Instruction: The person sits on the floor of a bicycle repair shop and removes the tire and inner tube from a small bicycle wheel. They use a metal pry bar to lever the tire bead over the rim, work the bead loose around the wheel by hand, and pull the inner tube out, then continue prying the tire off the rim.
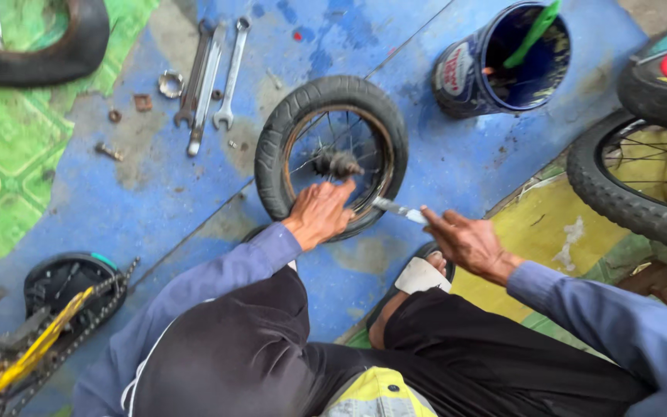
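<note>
A: How far along, from the head view?

B: The tyre still looks seated on the small wheel [332,158]. The left hand [319,212] presses the rim, grasping nothing; the right hand [465,241] grips a flat metal lever [397,209] wedged at the bead.

A: Room?

B: Bare floor beyond the left hand; spanners [210,77] farther off, a tin can [503,62] beyond the right.

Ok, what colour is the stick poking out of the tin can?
Bright green. The stick leans in the dark blue tin can, shown best in the head view.
</note>
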`<state>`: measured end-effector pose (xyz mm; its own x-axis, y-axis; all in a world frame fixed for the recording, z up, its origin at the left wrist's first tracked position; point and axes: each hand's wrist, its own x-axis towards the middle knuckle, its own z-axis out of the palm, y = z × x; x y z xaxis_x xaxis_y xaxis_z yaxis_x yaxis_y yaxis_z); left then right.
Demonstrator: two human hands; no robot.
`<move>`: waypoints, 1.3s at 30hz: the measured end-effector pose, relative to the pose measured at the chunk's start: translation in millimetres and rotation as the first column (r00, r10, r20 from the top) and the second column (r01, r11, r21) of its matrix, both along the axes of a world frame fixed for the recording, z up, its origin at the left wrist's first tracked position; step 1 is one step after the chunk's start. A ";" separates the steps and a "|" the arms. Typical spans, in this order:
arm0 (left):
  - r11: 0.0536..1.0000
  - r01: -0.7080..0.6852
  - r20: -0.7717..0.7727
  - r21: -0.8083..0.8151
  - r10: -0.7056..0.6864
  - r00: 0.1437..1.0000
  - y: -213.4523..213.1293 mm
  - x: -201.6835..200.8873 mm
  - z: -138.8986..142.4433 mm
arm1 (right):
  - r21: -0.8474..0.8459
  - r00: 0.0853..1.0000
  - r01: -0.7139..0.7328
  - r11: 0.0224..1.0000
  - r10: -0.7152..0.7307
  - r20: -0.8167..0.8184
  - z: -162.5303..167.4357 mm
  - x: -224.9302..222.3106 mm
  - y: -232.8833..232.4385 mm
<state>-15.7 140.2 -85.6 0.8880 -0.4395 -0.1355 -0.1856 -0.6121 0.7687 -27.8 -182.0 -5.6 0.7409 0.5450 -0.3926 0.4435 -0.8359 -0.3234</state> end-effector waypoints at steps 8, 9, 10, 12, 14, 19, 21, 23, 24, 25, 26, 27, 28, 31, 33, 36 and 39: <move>0.997 0.035 -0.040 0.070 -0.032 0.999 6.5 -5.8 -0.6 | -0.028 0.982 -0.154 0.988 0.156 0.104 -2.4 13.1 42.2; 1.000 0.000 0.162 0.010 -0.001 0.987 6.7 -6.4 -0.1 | -0.076 0.971 -0.218 0.973 0.224 0.083 5.6 21.0 49.7; 0.998 -0.024 0.368 -0.055 0.042 0.929 6.9 -4.6 -0.8 | -0.123 0.954 -0.280 0.952 0.291 0.074 14.1 34.3 57.3; 0.997 -0.035 0.025 0.073 0.033 0.999 5.8 -2.6 -2.3 | -0.094 0.961 -0.272 0.958 0.264 -0.084 41.5 55.5 64.6; 0.991 -0.054 -0.155 0.125 0.073 0.985 4.3 -2.3 -4.2 | 0.011 0.919 -0.120 0.993 0.115 -0.376 76.2 75.3 63.4; 0.991 0.015 -0.271 0.133 0.021 0.962 -1.0 -8.2 -7.4 | 0.103 0.960 0.103 0.989 -0.072 -0.270 123.3 69.7 96.9; 0.994 -0.043 -0.168 0.104 0.060 0.984 -2.6 -9.8 -8.4 | 0.261 0.999 -0.051 0.964 0.049 0.015 123.6 71.7 103.3; 0.993 -0.045 -0.167 0.105 0.062 0.984 -4.0 -15.0 -8.2 | 0.462 0.925 -0.285 0.840 0.115 0.362 120.2 70.0 103.6; 0.991 -0.029 -0.187 0.128 0.053 0.981 -4.2 -15.4 -8.9 | 0.559 0.977 -0.189 0.807 0.094 0.194 115.7 69.6 104.2; 0.989 -0.015 -0.201 0.150 0.045 0.979 -4.6 -15.4 -9.8 | 0.636 0.996 -0.081 0.768 0.086 0.024 109.2 69.0 106.6; 0.990 -0.019 -0.186 0.137 0.045 0.981 -5.2 -17.0 -9.9 | 0.692 0.984 0.040 0.721 0.091 -0.152 104.5 67.1 107.5; 0.992 -0.027 -0.174 0.127 0.049 0.984 -5.3 -17.7 -9.9 | 0.702 0.982 0.042 0.711 0.101 -0.160 99.8 64.9 108.9; 0.992 -0.039 -0.162 0.116 0.058 0.985 -4.6 -17.4 -9.3 | 0.713 0.979 0.042 0.700 0.114 -0.170 94.4 62.3 112.8; 0.989 -0.113 -0.070 0.091 0.120 0.990 -1.7 -18.1 -0.1 | 0.711 0.967 0.058 0.700 0.138 -0.215 85.7 54.9 117.0; 0.998 -0.041 -0.087 0.057 0.046 0.995 5.2 -13.8 12.8 | 0.703 0.965 0.083 0.706 0.119 -0.234 81.5 60.3 113.2; 0.991 0.103 -0.060 -0.088 -0.108 0.992 14.4 -8.5 41.8 | 0.692 0.965 0.159 0.704 0.038 -0.260 80.2 72.6 94.8; 0.933 0.328 -0.144 0.149 -0.307 0.941 21.1 5.3 68.3 | 0.697 0.973 0.182 0.694 -0.026 -0.228 76.4 81.0 82.1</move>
